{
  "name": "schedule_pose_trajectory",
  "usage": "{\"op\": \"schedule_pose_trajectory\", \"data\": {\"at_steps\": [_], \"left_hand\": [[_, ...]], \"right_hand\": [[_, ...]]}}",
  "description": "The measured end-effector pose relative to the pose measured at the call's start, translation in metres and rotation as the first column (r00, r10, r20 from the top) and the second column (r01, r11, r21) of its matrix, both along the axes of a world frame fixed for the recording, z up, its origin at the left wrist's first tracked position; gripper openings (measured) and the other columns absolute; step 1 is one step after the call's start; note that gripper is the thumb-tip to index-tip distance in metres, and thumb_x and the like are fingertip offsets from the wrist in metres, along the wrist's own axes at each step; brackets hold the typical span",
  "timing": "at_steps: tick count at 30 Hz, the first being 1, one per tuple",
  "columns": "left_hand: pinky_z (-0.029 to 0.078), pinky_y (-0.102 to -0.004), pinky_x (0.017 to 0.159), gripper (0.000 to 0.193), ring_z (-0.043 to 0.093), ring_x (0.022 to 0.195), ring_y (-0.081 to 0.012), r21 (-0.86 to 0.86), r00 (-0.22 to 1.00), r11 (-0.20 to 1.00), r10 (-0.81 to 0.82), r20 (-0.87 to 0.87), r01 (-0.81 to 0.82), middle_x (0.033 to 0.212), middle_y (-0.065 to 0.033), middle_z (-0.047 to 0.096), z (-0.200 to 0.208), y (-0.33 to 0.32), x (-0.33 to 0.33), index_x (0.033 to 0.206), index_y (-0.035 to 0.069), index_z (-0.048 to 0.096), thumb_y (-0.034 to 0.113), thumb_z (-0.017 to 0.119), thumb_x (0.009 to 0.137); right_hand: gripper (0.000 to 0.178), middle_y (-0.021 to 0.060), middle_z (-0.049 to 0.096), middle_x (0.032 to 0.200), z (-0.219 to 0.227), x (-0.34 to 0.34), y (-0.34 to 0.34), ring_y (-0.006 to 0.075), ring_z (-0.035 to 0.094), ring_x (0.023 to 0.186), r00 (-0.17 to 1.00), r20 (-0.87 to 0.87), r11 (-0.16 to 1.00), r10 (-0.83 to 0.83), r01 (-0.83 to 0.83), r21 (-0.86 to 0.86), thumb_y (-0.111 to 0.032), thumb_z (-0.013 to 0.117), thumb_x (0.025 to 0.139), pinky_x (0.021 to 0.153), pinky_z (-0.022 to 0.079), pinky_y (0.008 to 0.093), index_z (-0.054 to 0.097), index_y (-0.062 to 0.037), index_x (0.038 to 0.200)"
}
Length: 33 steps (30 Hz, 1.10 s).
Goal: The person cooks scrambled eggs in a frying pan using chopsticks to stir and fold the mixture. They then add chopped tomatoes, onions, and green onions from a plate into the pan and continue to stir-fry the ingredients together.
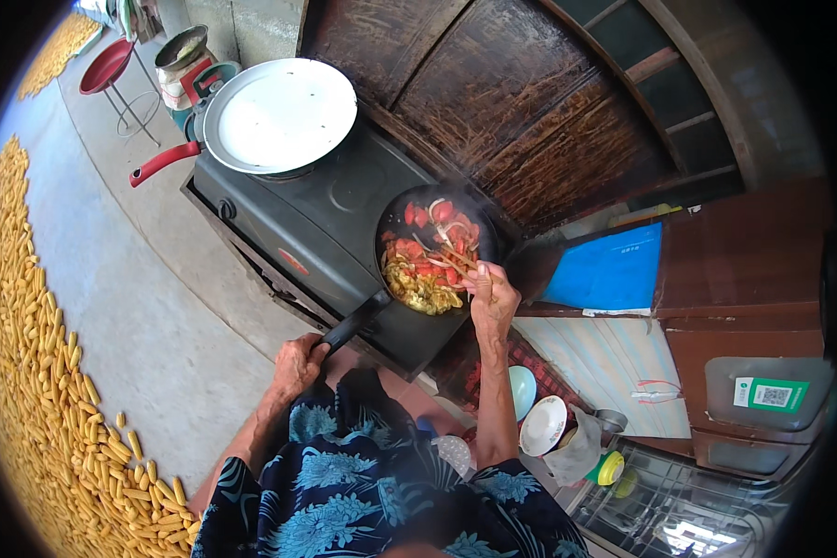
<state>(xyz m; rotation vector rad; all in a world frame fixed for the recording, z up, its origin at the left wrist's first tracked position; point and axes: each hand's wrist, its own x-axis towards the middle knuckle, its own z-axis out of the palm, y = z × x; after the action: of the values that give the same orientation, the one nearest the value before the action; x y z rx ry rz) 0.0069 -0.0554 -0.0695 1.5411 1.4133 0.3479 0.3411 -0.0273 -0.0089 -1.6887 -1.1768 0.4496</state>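
A dark frying pan (pixel 381 219) sits on the near right part of the black stove (pixel 293 228). In it lie red tomato pieces (pixel 407 249), pale onion-like strips and yellow scrambled egg (pixel 420 293), with a little steam over them. My left hand (pixel 299 361) is closed around the pan's black handle (pixel 355 321). Above the pan's near right rim, my right hand (pixel 493 296) grips a pair of chopsticks (pixel 459 259), their tips down among the tomatoes. The fingers partly hide the upper ends of the chopsticks.
A second pan with a red handle (pixel 166 164) stands on the stove's far left under a white lid (pixel 281 116). Corn cobs (pixel 56 409) cover the floor at left. Bowls (pixel 543 426) stand low at right, below a blue folder (pixel 606 268). Dark wooden panels (pixel 530 102) rise behind the stove.
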Motion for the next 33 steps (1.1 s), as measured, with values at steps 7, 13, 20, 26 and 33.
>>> {"op": "schedule_pose_trajectory", "data": {"at_steps": [7, 13, 20, 26, 33], "left_hand": [[0.052, -0.0460, 0.076, 0.026, 0.067, 0.084, -0.0411, -0.038, 1.000, 0.999, 0.003, 0.020, -0.002, 0.085, -0.0231, 0.069, 0.005, 0.001, 0.000, 0.106, 0.003, 0.069, 0.022, 0.063, 0.089], [0.052, -0.0460, 0.076, 0.025, 0.067, 0.085, -0.0412, -0.021, 1.000, 1.000, 0.010, 0.018, -0.009, 0.086, -0.0227, 0.069, 0.004, 0.002, -0.002, 0.106, 0.003, 0.070, 0.021, 0.063, 0.089], [0.052, -0.0461, 0.076, 0.026, 0.067, 0.086, -0.0411, -0.019, 1.000, 1.000, -0.025, 0.013, 0.025, 0.087, -0.0225, 0.069, 0.001, 0.003, -0.002, 0.106, 0.004, 0.070, 0.023, 0.062, 0.090], [0.052, -0.0460, 0.076, 0.027, 0.067, 0.086, -0.0409, -0.040, 1.000, 0.999, -0.021, 0.014, 0.022, 0.087, -0.0224, 0.069, 0.008, 0.004, -0.002, 0.107, 0.004, 0.069, 0.023, 0.062, 0.090], [0.052, -0.0454, 0.076, 0.027, 0.067, 0.085, -0.0405, -0.051, 0.999, 0.999, -0.001, 0.042, 0.003, 0.086, -0.0226, 0.069, 0.002, 0.001, -0.003, 0.107, 0.003, 0.069, 0.023, 0.062, 0.090]], "right_hand": [[0.025, 0.0128, 0.071, 0.091, -0.008, -0.036, 0.053, 0.0210, 0.071, 0.075, 0.978, -0.187, 0.973, 0.087, -0.044, 0.226, -0.016, 0.054, 0.102, 0.069, 0.059, 0.0295, 0.062, 0.0062, 0.108], [0.028, 0.0130, 0.070, 0.086, -0.020, -0.009, 0.016, 0.0198, 0.070, 0.070, 0.990, -0.120, 0.995, -0.070, 0.079, 0.067, -0.019, 0.056, 0.101, 0.064, 0.058, 0.0272, 0.064, 0.0071, 0.108], [0.025, 0.0118, 0.070, 0.096, 0.014, 0.013, 0.031, 0.0191, 0.070, 0.083, 0.990, -0.114, 0.982, -0.079, 0.097, 0.160, -0.017, 0.054, 0.102, 0.074, 0.057, 0.0299, 0.065, 0.0045, 0.109], [0.017, 0.0157, 0.068, 0.093, -0.012, 0.002, 0.016, 0.0276, 0.067, 0.085, 0.949, 0.253, 0.980, 0.187, -0.197, 0.014, -0.013, 0.059, 0.098, 0.075, 0.053, 0.0322, 0.065, -0.0002, 0.107], [0.036, 0.0147, 0.070, 0.101, 0.027, 0.025, -0.008, 0.0204, 0.069, 0.086, 1.000, -0.025, 1.000, 0.007, -0.006, 0.010, -0.023, 0.053, 0.103, 0.080, 0.057, 0.0313, 0.063, 0.0100, 0.113]]}}
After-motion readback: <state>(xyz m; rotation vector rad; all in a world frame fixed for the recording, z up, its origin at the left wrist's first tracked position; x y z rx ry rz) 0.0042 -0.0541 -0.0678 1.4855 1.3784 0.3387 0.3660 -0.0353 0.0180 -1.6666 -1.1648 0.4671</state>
